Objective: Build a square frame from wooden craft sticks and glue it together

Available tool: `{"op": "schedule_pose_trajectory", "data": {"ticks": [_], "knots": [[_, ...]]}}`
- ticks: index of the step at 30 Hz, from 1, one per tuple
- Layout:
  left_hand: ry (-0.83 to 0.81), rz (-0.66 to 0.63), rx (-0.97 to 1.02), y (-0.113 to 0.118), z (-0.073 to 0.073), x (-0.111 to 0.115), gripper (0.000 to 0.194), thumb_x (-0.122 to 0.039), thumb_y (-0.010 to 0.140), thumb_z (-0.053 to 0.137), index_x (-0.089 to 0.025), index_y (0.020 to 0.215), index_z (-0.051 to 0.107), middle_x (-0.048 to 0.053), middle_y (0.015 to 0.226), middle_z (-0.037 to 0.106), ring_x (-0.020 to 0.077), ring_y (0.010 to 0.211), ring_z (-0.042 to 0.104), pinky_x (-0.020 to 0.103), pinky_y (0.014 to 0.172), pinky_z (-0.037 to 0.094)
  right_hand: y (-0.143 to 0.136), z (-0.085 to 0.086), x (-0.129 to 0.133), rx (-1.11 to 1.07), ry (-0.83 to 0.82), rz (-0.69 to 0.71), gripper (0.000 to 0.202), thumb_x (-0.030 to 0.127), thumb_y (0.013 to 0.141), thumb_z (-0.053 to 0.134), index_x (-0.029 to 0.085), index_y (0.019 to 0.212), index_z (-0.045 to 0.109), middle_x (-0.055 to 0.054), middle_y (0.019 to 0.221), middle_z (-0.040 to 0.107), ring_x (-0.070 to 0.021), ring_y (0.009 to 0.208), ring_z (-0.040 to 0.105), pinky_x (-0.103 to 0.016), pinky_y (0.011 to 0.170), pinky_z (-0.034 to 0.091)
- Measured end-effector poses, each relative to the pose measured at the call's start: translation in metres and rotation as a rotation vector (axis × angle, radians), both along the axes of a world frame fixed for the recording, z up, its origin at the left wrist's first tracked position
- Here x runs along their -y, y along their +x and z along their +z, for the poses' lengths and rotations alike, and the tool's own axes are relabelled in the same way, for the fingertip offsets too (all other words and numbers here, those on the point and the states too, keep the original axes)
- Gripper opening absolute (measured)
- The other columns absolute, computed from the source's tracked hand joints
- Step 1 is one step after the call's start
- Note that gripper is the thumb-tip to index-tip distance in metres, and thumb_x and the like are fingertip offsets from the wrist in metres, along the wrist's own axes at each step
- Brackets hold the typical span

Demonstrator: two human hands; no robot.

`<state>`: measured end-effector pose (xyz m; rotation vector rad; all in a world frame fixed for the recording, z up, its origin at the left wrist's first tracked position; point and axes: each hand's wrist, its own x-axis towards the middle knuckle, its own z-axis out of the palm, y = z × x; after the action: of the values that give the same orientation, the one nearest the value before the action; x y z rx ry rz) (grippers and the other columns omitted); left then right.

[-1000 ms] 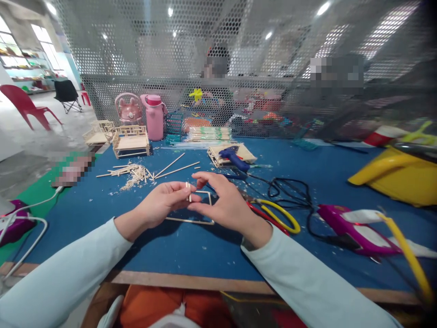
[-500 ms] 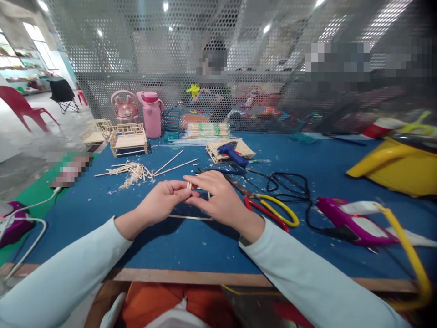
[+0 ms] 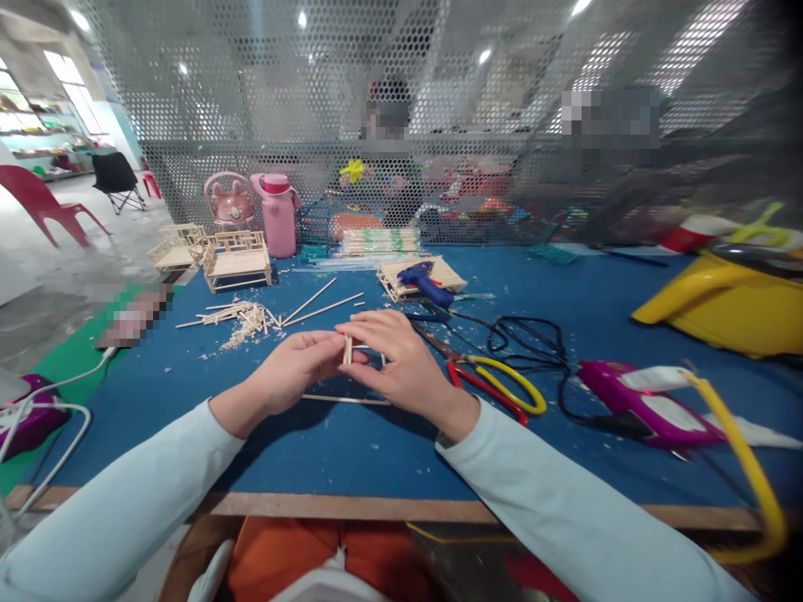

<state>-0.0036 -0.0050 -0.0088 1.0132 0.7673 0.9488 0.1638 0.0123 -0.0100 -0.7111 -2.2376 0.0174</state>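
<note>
Close together above the blue table mat, my two hands meet at a few short wooden sticks [image 3: 347, 349]. My left hand [image 3: 299, 366] pinches them from the left. The fingertips and thumb of my right hand [image 3: 396, 355] close on them from the other side. Under the hands lies a thin stick frame [image 3: 345, 400], partly hidden by them. To the right are scissors [image 3: 502, 385] with one red and one yellow handle. A pile of cut sticks and shavings [image 3: 248, 322] lies beyond my left hand.
A blue glue gun [image 3: 427, 283] rests on a stick-built piece [image 3: 395, 288] at the back. Small stick-built benches [image 3: 238, 259] and a pink flask [image 3: 279, 217] stand back left. A black cord [image 3: 533, 343], a purple-and-white device [image 3: 658, 405] and a yellow container [image 3: 728, 301] are at right.
The hands keep their place, but the left fingers have shifted slightly left, and more of the short sticks shows between the hands. The view has moved very slightly.
</note>
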Motion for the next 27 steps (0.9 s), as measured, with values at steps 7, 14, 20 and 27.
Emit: {"op": "schedule_pose_trajectory", "data": {"ticks": [7, 14, 20, 27], "knots": [[0.146, 0.087, -0.060, 0.000, 0.001, 0.002, 0.036, -0.040, 0.064, 0.072, -0.013, 0.087, 0.069, 0.005, 0.081, 0.070, 0.0135, 0.075, 0.061, 0.025, 0.078, 0.044, 0.001, -0.002, -0.001, -0.037, 0.013, -0.053, 0.034, 0.033, 0.078, 0.061, 0.019, 0.109, 0.061, -0.006, 0.115, 0.063, -0.0195, 0.112, 0.050, -0.039, 0.097, 0.036], [0.321, 0.101, -0.344, -0.001, -0.001, 0.002, 0.027, -0.038, 0.072, 0.065, -0.012, 0.076, 0.069, 0.004, 0.075, 0.069, 0.0138, 0.071, 0.059, 0.024, 0.071, 0.043, -0.004, -0.010, -0.002, 0.024, 0.126, -0.089, 0.031, 0.029, 0.078, 0.059, 0.020, 0.108, 0.062, -0.006, 0.121, 0.060, -0.0222, 0.115, 0.047, -0.041, 0.096, 0.035], [0.154, 0.163, -0.181, 0.002, -0.001, -0.001, 0.033, -0.040, 0.059, 0.075, -0.012, 0.075, 0.068, 0.003, 0.071, 0.069, 0.0127, 0.068, 0.060, 0.025, 0.071, 0.045, 0.002, -0.002, -0.005, 0.068, 0.031, -0.036, 0.069, 0.048, 0.071, 0.065, 0.018, 0.129, 0.042, -0.012, 0.133, 0.048, -0.0251, 0.120, 0.043, -0.043, 0.098, 0.035], [-0.027, 0.160, 0.009, 0.005, 0.002, -0.001, 0.038, -0.036, 0.047, 0.082, -0.011, 0.073, 0.068, 0.001, 0.071, 0.068, 0.0117, 0.068, 0.063, 0.030, 0.081, 0.049, 0.030, 0.031, 0.001, -0.207, -0.075, -0.307, 0.037, 0.039, 0.083, 0.051, 0.017, 0.113, 0.052, -0.009, 0.100, 0.065, -0.0203, 0.090, 0.061, -0.034, 0.080, 0.047]]}}
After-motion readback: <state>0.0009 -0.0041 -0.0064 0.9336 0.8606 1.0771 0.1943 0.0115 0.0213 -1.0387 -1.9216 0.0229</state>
